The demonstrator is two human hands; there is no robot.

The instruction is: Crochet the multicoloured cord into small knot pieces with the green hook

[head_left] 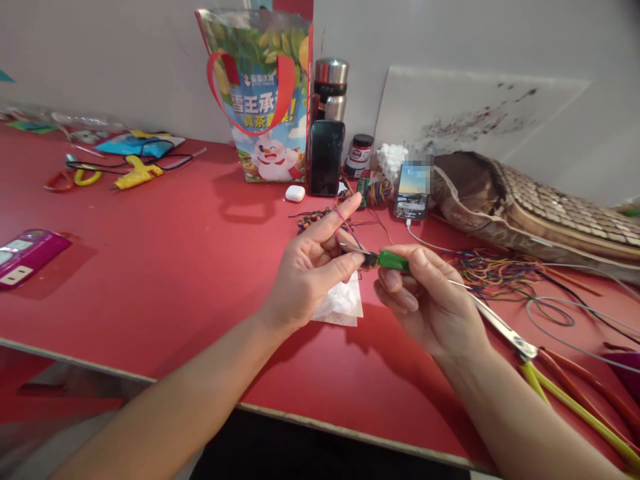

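My right hand [425, 293] grips the green handle of a crochet hook [394, 261], whose thin metal shaft points left. At the hook's tip my left hand [313, 273] pinches a small dark multicoloured crochet piece [371, 259] between thumb and fingers. A strand of multicoloured yarn [343, 217] runs over the raised left index finger. The exact stitch is too small to make out. Behind the left hand lies a braided multicoloured piece [313, 219], partly hidden. Under the hands, white tissue paper [343, 303] rests on the red table [190, 267].
Scissors [525, 347] with red and yellow handles lie at right, near loose yarn [493, 270]. Behind stand a shopping bag [270, 100], a thermos [331, 87], a black phone [327, 159] and a lit phone [411, 190]. A yellow glue gun [137, 173] is at left.
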